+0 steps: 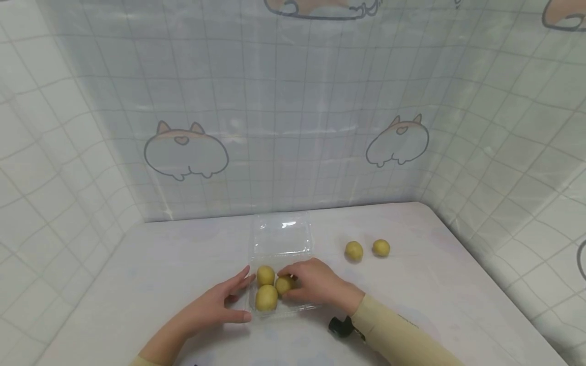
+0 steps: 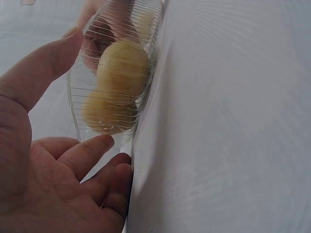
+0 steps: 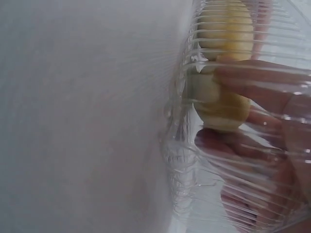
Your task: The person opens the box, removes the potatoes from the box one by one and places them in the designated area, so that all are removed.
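A clear plastic clamshell box (image 1: 299, 307) lies with its lid (image 1: 281, 234) folded back toward the wall. Two yellow potatoes, one at the back (image 1: 265, 276) and one in front (image 1: 266, 298), sit in its left half. Inside the box, my right hand (image 1: 316, 280) holds a third potato (image 1: 284, 285) between thumb and fingers, right beside those two. Through the ribbed plastic the right wrist view shows the fingertips on that potato (image 3: 221, 109). My left hand (image 1: 212, 307) is at the box's left side, thumb and fingers spread and fingertips right at its wall.
Two more potatoes, a nearer one (image 1: 354, 251) and a farther one (image 1: 381, 247), lie on the white table (image 1: 183, 254) right of the box. A black device (image 1: 341, 327) shows under the right wrist. Grid-patterned sheeting (image 1: 284, 168) surrounds the table's back and sides.
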A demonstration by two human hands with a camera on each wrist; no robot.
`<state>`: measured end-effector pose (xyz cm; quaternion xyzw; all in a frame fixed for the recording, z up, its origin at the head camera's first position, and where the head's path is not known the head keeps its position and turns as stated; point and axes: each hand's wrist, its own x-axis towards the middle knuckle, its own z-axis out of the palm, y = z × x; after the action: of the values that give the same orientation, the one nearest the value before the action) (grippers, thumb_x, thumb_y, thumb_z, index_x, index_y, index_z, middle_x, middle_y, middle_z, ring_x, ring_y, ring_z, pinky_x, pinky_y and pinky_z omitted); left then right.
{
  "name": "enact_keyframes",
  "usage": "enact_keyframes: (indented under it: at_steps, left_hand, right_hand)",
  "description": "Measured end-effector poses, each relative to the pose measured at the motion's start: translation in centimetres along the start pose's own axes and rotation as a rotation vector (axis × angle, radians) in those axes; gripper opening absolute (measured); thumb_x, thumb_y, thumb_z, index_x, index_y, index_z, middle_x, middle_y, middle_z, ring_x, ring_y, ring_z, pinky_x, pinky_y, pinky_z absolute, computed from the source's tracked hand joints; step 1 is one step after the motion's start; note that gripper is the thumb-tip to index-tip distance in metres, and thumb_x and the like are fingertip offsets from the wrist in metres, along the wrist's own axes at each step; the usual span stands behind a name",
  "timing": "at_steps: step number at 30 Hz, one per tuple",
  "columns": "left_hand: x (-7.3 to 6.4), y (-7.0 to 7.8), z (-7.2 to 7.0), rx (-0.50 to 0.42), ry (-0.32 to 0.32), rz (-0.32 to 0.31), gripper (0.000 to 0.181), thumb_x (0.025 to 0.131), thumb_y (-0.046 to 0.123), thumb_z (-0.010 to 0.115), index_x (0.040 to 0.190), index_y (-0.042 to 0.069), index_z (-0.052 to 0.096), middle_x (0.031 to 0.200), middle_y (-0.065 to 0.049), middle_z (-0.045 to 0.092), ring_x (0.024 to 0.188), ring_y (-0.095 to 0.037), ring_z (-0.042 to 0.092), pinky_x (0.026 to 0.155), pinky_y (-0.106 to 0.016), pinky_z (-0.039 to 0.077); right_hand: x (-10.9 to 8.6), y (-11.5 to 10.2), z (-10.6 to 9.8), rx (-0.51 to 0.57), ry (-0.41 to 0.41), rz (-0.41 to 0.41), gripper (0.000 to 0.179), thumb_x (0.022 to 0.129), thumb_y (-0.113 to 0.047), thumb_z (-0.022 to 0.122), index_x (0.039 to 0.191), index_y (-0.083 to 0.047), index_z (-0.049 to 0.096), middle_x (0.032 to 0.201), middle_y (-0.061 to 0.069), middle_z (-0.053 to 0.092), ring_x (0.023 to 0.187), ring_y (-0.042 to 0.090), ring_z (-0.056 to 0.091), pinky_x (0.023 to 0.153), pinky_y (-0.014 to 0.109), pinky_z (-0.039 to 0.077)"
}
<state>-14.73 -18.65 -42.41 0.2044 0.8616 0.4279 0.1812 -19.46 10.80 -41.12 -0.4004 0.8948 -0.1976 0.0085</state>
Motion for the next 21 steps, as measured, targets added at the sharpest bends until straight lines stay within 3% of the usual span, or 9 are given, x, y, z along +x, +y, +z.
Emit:
enact_keyframes:
  at_steps: [7, 13, 21]
  left_hand:
    - [0.0, 0.0, 0.0, -0.019, 0.0, 0.022, 0.102, 0.084, 0.039, 0.079, 0.16, 0.017, 0.015, 0.154, 0.003, 0.039, 0.131, -0.03, 0.049, 0.106, -0.027, 0.038]
    - [-0.1, 0.0, 0.0, -0.012, 0.001, 0.041, 0.103, 0.083, 0.039, 0.08, 0.16, 0.013, 0.015, 0.154, 0.002, 0.039, 0.132, -0.03, 0.048, 0.107, -0.031, 0.039]
    - [0.0, 0.2, 0.0, -0.025, -0.007, 0.029, 0.102, 0.084, 0.037, 0.079, 0.159, 0.012, 0.015, 0.154, 0.001, 0.039, 0.135, -0.03, 0.044, 0.107, -0.032, 0.039]
  right_hand:
    - [0.1, 0.4, 0.3, 0.089, 0.018, 0.032, 0.044, 0.082, -0.037, 0.078, 0.122, -0.021, 0.07, 0.107, -0.018, 0.068, 0.093, -0.002, 0.06, 0.082, 0.022, 0.05]
    - [0.0, 0.6, 0.1, 0.226, 0.059, 0.067, 0.044, 0.083, -0.033, 0.078, 0.124, -0.02, 0.068, 0.108, -0.017, 0.067, 0.094, -0.001, 0.06, 0.083, 0.023, 0.051]
    - [-0.1, 0.9, -0.7, 0.278, 0.104, 0.064, 0.048, 0.083, -0.028, 0.079, 0.128, -0.015, 0.066, 0.112, -0.016, 0.066, 0.096, -0.001, 0.061, 0.088, 0.026, 0.051]
